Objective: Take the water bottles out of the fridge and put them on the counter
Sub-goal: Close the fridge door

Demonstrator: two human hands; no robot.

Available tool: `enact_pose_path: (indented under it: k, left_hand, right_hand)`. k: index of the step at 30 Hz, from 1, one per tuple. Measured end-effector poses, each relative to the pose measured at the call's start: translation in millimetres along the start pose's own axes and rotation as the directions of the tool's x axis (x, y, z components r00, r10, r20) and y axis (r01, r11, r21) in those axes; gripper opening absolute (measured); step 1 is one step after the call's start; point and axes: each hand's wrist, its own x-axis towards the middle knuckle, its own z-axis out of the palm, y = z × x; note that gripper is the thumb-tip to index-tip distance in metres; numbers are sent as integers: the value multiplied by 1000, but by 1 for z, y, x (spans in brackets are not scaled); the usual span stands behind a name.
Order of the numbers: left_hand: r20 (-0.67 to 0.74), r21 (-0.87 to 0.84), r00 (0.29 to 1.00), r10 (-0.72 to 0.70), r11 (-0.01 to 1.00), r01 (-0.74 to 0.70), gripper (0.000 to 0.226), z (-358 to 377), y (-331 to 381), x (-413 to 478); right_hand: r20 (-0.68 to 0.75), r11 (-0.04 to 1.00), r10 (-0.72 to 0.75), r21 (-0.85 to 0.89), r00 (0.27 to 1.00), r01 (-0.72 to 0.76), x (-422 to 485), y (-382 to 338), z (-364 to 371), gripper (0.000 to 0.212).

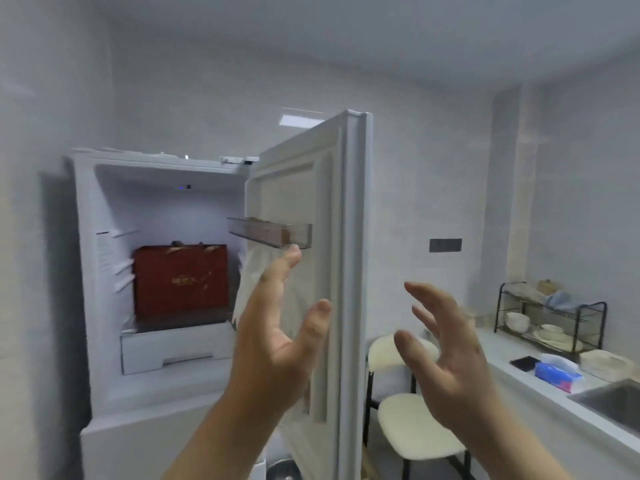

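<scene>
The white fridge [86, 271] stands at the left with its upper door [349, 237] swung wide to the right. I see no water bottles in the lit compartment. My left hand [277, 327] is raised in front of the door's inner face, fingers apart, holding nothing. My right hand [446, 355] hovers open just right of the door's edge, also holding nothing. The white counter [540, 382] runs along the right wall.
A red box [180, 282] sits on the fridge shelf above a white drawer [173, 351]. A clear door bin [273, 233] and a white bag [252, 271] hang on the door. Cream chair [415, 424], dish rack [550, 317], tissue pack [557, 372], sink [613, 400] at right.
</scene>
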Motion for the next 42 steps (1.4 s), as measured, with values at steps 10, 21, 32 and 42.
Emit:
enact_pose_path:
  k: [10, 21, 32, 42]
  left_hand:
    - [-101, 365, 991, 85, 930, -42, 53, -216, -19, 25]
    - [21, 626, 996, 84, 776, -79, 56, -251, -53, 61]
    - [9, 630, 999, 39, 776, -36, 59, -216, -81, 90]
    - [160, 497, 981, 113, 849, -179, 61, -133, -101, 124]
  right_hand:
    - [95, 978, -157, 154, 983, 141, 21, -76, 169, 57]
    - [101, 958, -258, 156, 961, 241, 75, -55, 222, 62]
    - [95, 944, -329, 30, 939, 328, 123, -27, 214, 67]
    - [-129, 902, -420, -164, 898, 398, 151, 5, 164, 58]
